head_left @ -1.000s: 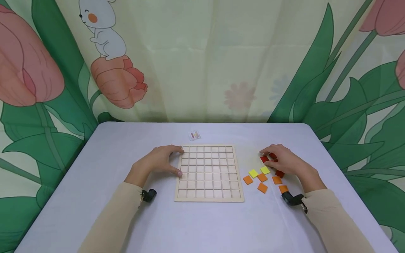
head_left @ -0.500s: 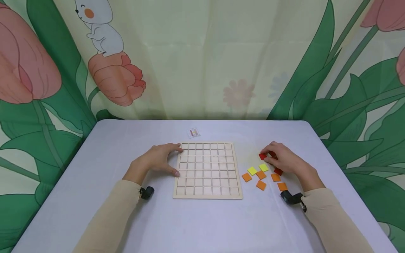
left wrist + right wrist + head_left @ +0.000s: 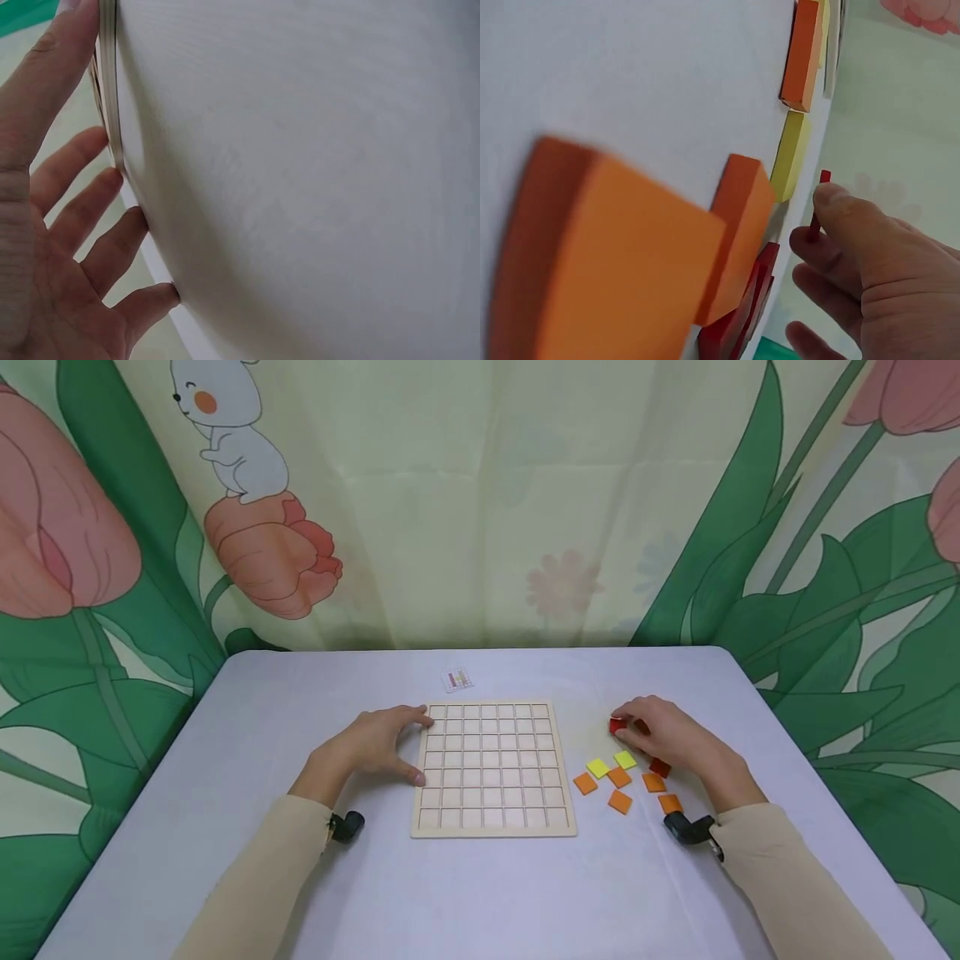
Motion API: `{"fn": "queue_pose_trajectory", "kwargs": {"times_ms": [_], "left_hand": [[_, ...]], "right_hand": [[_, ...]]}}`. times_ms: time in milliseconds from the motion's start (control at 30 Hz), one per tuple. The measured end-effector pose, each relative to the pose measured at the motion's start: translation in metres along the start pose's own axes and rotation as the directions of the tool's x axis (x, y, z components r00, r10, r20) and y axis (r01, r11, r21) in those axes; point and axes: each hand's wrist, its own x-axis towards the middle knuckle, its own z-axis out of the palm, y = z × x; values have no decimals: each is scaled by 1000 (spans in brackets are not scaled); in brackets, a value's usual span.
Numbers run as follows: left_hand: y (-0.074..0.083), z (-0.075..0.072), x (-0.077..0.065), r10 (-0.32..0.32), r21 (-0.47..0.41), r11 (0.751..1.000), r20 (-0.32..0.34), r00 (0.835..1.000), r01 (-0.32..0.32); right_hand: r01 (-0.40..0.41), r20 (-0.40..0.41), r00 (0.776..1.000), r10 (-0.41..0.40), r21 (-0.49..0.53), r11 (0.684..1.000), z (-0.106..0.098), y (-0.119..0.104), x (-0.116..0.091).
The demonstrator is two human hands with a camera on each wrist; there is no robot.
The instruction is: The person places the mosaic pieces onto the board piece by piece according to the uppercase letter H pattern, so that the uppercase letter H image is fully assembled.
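"Red tile (image 3: 616, 726) has tipped up since the earlier frame. How's the grip?"
"Narrow: the right hand (image 3: 667, 732) pinches it, right of the gridded board (image 3: 491, 768)."
"And the left hand (image 3: 372, 742)?"
"Spread wide at the board's left edge. Several orange tiles (image 3: 619, 802) lie on the counter (image 3: 480, 902), near the right hand."

Behind the white worktop (image 3: 480, 902), we see a pale green curtain (image 3: 450, 527) hanging in soft folds. Above the worktop's far left corner, a printed white animal (image 3: 251, 460) with an orange cheek sits on a peach-coloured flower bud (image 3: 262, 556). We find a large pink tulip (image 3: 67, 518) beyond the worktop's left side, broad green leaves (image 3: 892, 806) past its right, and a faint pink blossom (image 3: 562, 585) above its far edge.
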Motion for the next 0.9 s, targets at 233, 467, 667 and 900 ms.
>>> {"fn": "queue_pose_trajectory", "kwargs": {"times_ms": [233,467,667,900], "left_hand": [[-2,0,0,14,8,1000,-8,1000,-14],[-3,-2,-2,26,11,1000,-15,1000,-26],[-4,-2,-1,8,11,1000,-17,1000,-8],[-1,0,4,16,44,999,-12,1000,-15]], "right_hand": [[4,-17,1000,-4,25,1000,-7,-11,1],[61,-110,992,-57,29,998,-13,-23,9],[186,-200,963,-181,8,982,-14,-33,22],[276,-266,930,-254,47,960,-9,-46,33]]}}
